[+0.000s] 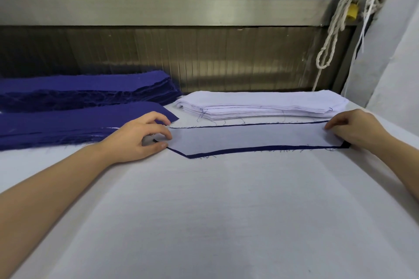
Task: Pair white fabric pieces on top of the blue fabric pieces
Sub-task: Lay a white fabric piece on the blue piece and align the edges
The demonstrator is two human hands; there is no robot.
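A long white fabric piece (249, 137) lies flat on a blue fabric piece (238, 150), whose dark edge shows along the near and far sides. My left hand (142, 137) pinches the left end of this pair with curled fingers. My right hand (353, 130) rests on the right end, fingers curled onto the white piece's corner. Behind the pair sits a stack of white pieces (260, 104). Two stacks of blue pieces lie at the left: a far stack (86, 90) and a near stack (68, 124).
The white padded table (215, 210) spreads wide toward me. A metal ledge and ribbed panel (181, 56) run along the back. Knotted white cords (335, 29) hang at the back right beside a grey slanted surface (390, 63).
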